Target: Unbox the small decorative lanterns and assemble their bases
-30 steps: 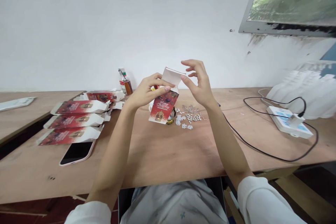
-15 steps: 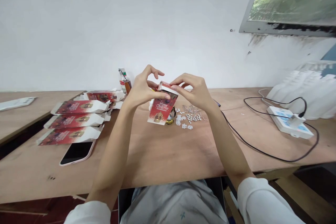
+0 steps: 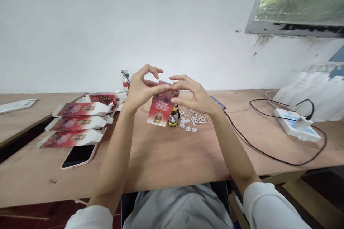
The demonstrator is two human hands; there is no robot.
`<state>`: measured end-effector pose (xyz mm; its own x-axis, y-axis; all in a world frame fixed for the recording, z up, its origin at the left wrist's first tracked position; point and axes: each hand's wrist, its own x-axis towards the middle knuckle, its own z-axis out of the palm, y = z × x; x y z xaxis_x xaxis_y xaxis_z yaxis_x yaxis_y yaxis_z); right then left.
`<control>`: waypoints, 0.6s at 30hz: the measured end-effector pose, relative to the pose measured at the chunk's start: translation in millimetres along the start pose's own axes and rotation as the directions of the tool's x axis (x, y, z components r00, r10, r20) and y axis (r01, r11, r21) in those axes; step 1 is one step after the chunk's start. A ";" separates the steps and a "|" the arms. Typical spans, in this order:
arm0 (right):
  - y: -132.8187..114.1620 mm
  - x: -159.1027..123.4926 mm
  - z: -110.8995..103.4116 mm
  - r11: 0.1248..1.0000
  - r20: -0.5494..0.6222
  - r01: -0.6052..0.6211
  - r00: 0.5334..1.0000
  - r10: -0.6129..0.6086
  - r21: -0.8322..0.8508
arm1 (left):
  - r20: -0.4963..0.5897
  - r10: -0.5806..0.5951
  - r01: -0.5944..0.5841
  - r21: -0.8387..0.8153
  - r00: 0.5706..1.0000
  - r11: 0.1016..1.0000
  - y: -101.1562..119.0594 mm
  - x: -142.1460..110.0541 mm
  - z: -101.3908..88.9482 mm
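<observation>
A red Christmas gift box is held up over the table, its printed front facing me and tilted. My left hand grips its upper left side, thumb across the front and index finger raised. My right hand pinches the upper right edge, with the thumb on the front and fingers over the top. Partly behind the box stands a small gold-and-black lantern. Small white plastic pieces, round button cells and thin metal pieces lie beside the lantern.
Several unfilled red boxes lie at the left, next to a phone. A bottle stands by the wall. To the right are a white power strip, a black cable and white plastic bags. Another phone lies behind my right wrist.
The open top of the box has been closed over and no longer shows its white flap. Both hands shifted slightly left with it, and more of the lantern is visible.
</observation>
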<state>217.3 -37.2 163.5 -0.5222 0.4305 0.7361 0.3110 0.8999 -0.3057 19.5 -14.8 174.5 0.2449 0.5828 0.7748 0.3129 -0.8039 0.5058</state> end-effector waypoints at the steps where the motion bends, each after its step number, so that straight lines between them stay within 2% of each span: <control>1: 0.5 0.2 1.6 1.000 0.007 -0.015 1.000 0.014 0.019 | -0.039 0.002 -0.002 -0.004 0.999 1.000 -0.8 0.4 -0.4; 4: 2.1 1.0 9.7 0.997 -0.014 -0.041 0.999 0.042 0.058 | -0.077 0.012 -0.014 -0.016 0.997 1.000 -0.3 1.2 -3.9; 9: 10.4 3.8 20.1 0.998 -0.076 -0.067 0.995 0.066 -0.003 | 0.177 0.050 -0.062 0.059 0.983 0.996 7.2 0.7 -16.4; 11: 17.5 4.5 18.3 0.995 -0.156 -0.073 0.986 0.061 -0.069 | 0.205 0.045 -0.070 0.116 0.978 0.991 8.6 0.2 -21.7; 14: 30.9 2.5 9.7 0.982 -0.359 -0.096 0.933 0.031 -0.165 | 0.083 0.050 -0.066 0.201 0.995 0.977 8.7 -1.3 -31.5; 16: 41.5 0.0 3.0 0.973 -0.507 -0.120 0.862 0.004 -0.196 | -0.048 0.071 -0.058 0.239 0.996 0.969 9.0 -3.3 -41.2; 18: 54.3 0.6 -1.4 0.967 -0.618 -0.144 0.786 -0.016 -0.209 | -0.193 0.110 -0.057 0.261 0.975 0.964 9.3 -6.5 -55.3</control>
<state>235.0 11.9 148.2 0.0755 0.2808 0.9568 0.5421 0.7938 -0.2757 -30.0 -32.6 195.2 0.0963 0.4566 0.8844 0.5271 -0.7771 0.3439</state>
